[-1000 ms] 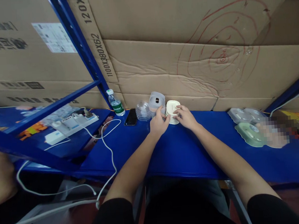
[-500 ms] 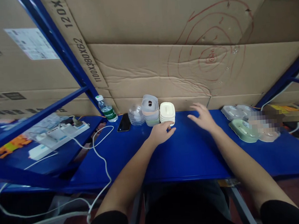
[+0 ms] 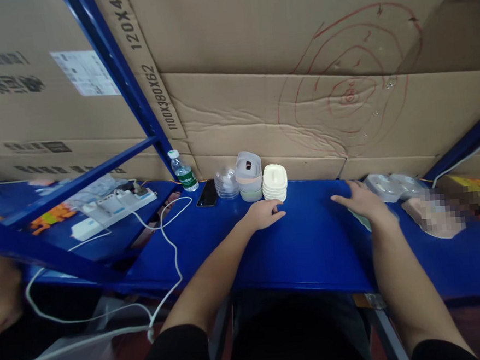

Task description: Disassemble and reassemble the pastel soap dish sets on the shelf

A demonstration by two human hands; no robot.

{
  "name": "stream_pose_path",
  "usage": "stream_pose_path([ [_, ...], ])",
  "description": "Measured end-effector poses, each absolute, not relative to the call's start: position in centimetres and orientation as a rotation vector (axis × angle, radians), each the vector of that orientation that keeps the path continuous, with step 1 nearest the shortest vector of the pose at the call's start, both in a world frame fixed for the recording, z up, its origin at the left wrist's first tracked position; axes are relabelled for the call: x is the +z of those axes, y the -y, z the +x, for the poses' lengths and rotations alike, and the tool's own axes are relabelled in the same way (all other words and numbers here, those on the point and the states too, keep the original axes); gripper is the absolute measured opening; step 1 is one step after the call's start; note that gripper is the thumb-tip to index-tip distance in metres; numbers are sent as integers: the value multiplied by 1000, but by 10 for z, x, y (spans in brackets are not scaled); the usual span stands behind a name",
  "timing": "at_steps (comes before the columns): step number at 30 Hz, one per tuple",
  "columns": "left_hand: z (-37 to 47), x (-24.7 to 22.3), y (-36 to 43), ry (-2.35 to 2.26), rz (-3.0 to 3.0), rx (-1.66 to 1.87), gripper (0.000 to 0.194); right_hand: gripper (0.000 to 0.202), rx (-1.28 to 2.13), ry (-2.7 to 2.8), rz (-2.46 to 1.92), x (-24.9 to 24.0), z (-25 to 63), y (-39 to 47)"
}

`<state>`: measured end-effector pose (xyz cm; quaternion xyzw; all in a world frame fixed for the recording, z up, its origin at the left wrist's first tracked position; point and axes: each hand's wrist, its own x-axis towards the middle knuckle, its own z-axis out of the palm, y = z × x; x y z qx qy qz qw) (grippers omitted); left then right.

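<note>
My left hand (image 3: pixel 264 214) rests just in front of a stack of cream square lids (image 3: pixel 274 182), thumb apart from the fingers and nothing visible in it. Left of that stack stand grey and green stacked containers (image 3: pixel 248 174) and clear round ones (image 3: pixel 226 183). Over on the right, my right hand (image 3: pixel 363 201) is spread above a green tray (image 3: pixel 361 219), which it mostly covers; whether they touch is unclear. Grey trays (image 3: pixel 392 186) lie behind it, and a pinkish tray (image 3: pixel 434 217) is to its right.
A water bottle (image 3: pixel 183 173) and a phone (image 3: pixel 207 194) stand left on the blue table (image 3: pixel 307 257). Further left are a power strip (image 3: pixel 111 213), a white cable (image 3: pixel 173 256) and another person's arm (image 3: pixel 0 290). Cardboard (image 3: pixel 234 103) backs the table.
My right hand has moved right, from bare table to over the green tray. My left hand stays near the cream stack. The view has shifted, and another person's arm has appeared at left.
</note>
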<state>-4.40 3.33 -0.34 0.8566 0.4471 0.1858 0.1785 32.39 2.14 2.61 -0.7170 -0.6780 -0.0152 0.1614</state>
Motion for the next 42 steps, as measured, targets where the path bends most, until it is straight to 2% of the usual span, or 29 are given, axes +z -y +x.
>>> stream_pose_path([
  [4, -43, -8, -35, -1234, 2456, 501, 45, 95, -71, 2096, -2005, 29, 270, -11],
  [10, -42, -13, -37, -1211, 2467, 493, 53, 99, 109, 2287, -1937, 14, 264, -17],
  [12, -43, -13, -36, -1199, 2458, 501, 65, 97, 155, 2390, -1740, 10, 260, -18],
  [17, -41, -9, -29, -1060, 2406, 618, 113, 100, 321, 2532, -1142, 5, 225, -7],
  [19, -39, -5, -25, -1017, 2363, 620, 123, 96, 337, 2505, -1053, 5, 212, -2],
  [21, -36, 0, -21, -1010, 2321, 612, 125, 88, 348, 2456, -1001, 5, 206, 1],
  [26, -35, 6, -17, -991, 2321, 773, 114, 76, 285, 2338, -845, 11, 210, 2],
  [30, -34, 7, -17, -942, 2204, 915, 112, 73, 58, 2289, -815, 17, 213, 4],
  [34, -29, 12, -11, -910, 2037, 916, 63, 69, -95, 2292, -971, 22, 213, 9],
  [36, -29, 17, -4, -904, 2056, 921, 51, 72, -112, 2303, -1089, 23, 213, 12],
  [39, -43, 29, 1, -1059, 2191, 1207, 45, 92, -153, 2211, -1214, 24, 216, 14],
  [42, -79, 43, -9, -1334, 2303, 1757, 35, 99, -167, 2054, -1331, 24, 220, 11],
])
